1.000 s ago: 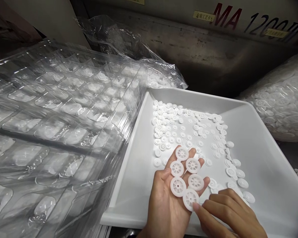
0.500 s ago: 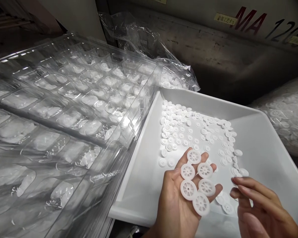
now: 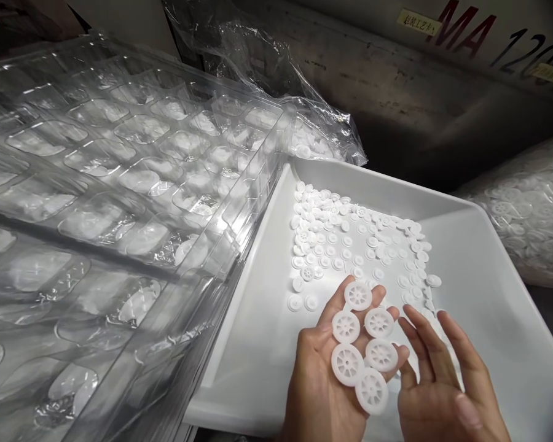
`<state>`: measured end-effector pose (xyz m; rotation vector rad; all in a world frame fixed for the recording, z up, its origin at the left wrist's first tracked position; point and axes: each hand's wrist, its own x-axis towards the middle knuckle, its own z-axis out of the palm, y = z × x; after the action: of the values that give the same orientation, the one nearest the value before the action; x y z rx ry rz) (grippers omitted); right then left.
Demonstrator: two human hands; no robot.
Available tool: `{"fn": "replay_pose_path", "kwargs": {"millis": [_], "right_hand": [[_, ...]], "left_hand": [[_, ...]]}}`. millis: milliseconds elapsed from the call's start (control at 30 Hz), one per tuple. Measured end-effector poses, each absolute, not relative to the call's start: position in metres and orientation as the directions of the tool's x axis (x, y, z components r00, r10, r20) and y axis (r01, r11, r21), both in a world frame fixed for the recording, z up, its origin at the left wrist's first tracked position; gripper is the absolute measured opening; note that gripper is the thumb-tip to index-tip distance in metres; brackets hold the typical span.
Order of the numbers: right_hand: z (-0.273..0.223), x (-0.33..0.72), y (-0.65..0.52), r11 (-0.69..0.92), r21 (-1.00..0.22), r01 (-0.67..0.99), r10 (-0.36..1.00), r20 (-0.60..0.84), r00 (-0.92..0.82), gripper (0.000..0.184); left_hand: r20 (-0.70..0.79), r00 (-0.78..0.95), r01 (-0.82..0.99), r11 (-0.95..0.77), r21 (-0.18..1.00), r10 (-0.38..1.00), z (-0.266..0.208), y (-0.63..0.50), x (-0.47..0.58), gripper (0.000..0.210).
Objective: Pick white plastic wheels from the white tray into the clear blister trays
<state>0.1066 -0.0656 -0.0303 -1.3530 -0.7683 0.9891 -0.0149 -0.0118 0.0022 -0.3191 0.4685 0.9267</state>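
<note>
Lying flat and palm-up at six o'clock, the left hand (image 3: pixel 325 374) carries six white wheels (image 3: pixel 363 341) on its fingers, over the near edge of the white tray (image 3: pixel 488 294). The right hand (image 3: pixel 442 380), spread wide and holding nothing, sits just beside them at five o'clock. Loose wheels (image 3: pixel 350 236) crowd the tray's twelve o'clock; bare floor runs along its left wall. Clear blister trays (image 3: pixel 120 184) overlap that edge at nine o'clock.
</note>
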Motion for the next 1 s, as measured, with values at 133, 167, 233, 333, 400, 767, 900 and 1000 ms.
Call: {"fn": "replay_pose_path", "kwargs": {"millis": [133, 167, 233, 333, 400, 767, 900, 1000], "right_hand": [[-0.034, 0.116, -0.051, -0.061, -0.931, -0.36, 0.842, -0.242, 0.483, 0.048], [-0.032, 0.116, -0.047, -0.073, -0.906, -0.417, 0.831, -0.286, 0.477, 0.046], [-0.026, 0.11, -0.04, -0.118, -0.831, -0.544, 0.842, -0.374, 0.389, 0.041], [-0.021, 0.093, -0.035, -0.177, -0.704, -0.687, 0.885, -0.42, 0.202, 0.035], [-0.021, 0.081, -0.033, -0.152, -0.634, -0.758, 0.886, -0.427, 0.18, 0.032], [-0.001, 0.067, -0.026, 0.006, -0.186, -0.982, 0.764, -0.633, 0.124, 0.02], [-0.005, 0.07, -0.029, 0.022, -0.217, -0.976, 0.917, -0.384, 0.106, 0.021], [-0.009, 0.071, -0.03, 0.051, -0.226, -0.973, 0.938, -0.322, 0.124, 0.019]], "left_hand": [[-0.437, 0.358, -0.843, 0.487, 0.229, 0.825, -0.005, -0.02, -0.006, 0.039], [-0.387, 0.293, -0.813, 0.441, 0.38, 0.874, -0.006, -0.023, -0.002, 0.036], [-0.264, 0.203, -0.695, 0.328, 0.64, 0.943, -0.009, -0.029, 0.008, 0.031], [0.01, 0.078, -0.325, 0.016, 0.946, 0.997, -0.013, -0.037, 0.019, 0.033], [0.23, 0.036, -0.005, -0.23, 0.973, 0.973, -0.016, -0.039, 0.022, 0.038], [-0.257, -0.181, -0.616, 0.094, 0.782, 0.949, 0.005, -0.036, 0.012, 0.042], [-0.398, -0.023, -0.699, 0.27, 0.662, 0.917, 0.002, -0.037, 0.014, 0.049], [-0.508, 0.118, -0.761, 0.406, 0.506, 0.854, 0.002, -0.037, 0.016, 0.049]]}}
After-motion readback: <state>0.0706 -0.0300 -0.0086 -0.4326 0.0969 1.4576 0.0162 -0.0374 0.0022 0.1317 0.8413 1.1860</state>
